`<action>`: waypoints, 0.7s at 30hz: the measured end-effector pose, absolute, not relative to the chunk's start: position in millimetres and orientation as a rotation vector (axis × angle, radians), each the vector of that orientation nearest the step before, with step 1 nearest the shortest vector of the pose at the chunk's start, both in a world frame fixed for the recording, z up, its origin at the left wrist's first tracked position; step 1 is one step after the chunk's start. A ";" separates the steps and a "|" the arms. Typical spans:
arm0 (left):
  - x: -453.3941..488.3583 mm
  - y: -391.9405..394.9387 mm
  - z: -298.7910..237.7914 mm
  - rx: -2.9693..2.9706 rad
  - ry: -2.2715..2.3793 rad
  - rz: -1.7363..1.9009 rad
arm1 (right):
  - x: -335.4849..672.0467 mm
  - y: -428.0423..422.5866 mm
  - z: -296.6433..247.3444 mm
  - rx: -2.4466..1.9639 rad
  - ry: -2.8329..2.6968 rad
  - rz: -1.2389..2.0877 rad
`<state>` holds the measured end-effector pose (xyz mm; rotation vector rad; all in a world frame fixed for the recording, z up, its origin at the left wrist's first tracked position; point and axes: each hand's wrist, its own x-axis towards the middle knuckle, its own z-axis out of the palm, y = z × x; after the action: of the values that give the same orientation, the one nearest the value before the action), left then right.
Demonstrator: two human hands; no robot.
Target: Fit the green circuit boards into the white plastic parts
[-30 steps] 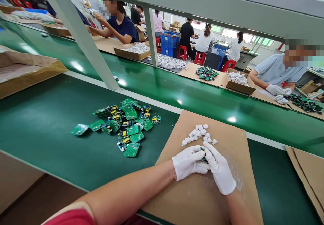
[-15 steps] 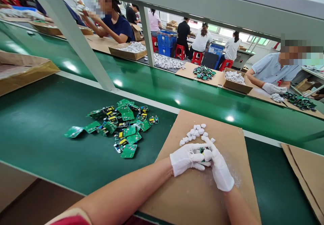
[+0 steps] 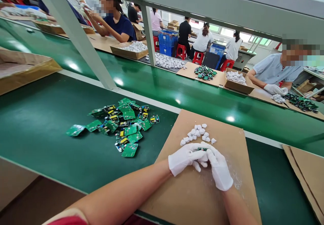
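Both my hands wear white gloves and meet over a brown cardboard sheet (image 3: 202, 198) on the green belt. My left hand (image 3: 183, 159) and my right hand (image 3: 219, 169) are closed together around a small green circuit board (image 3: 202, 148) with a white piece pressed to it; only a sliver of the board shows between the fingers. Just beyond the fingertips lies a small heap of white plastic pieces (image 3: 198, 133). To the left, on the belt, lies a scattered pile of green circuit boards (image 3: 121, 125).
A slanted grey frame post (image 3: 83, 46) crosses the belt (image 3: 37, 127). A cardboard box (image 3: 22, 69) sits at far left, more cardboard (image 3: 307, 171) at right. Across the far belt, several people work at boxes of white pieces (image 3: 236, 80) and boards (image 3: 205, 72).
My hands have drawn closer together around the board and white piece, and the fingers now cover most of it. The view shifted slightly.
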<state>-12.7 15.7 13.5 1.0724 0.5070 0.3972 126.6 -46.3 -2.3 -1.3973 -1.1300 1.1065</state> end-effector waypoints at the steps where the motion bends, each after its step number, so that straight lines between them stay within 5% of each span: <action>1: -12.3 15.3 11.7 1.086 0.517 0.417 | 126.4 -46.1 -3.5 -1.420 -1.150 1.071; 21: -10.6 17.0 1.0 0.957 0.409 0.414 | 126.9 -46.4 0.8 -1.530 -1.251 1.022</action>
<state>-10.6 17.0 1.0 0.9568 0.4092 0.4139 126.9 -46.4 0.8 -1.5304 -1.2512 1.0223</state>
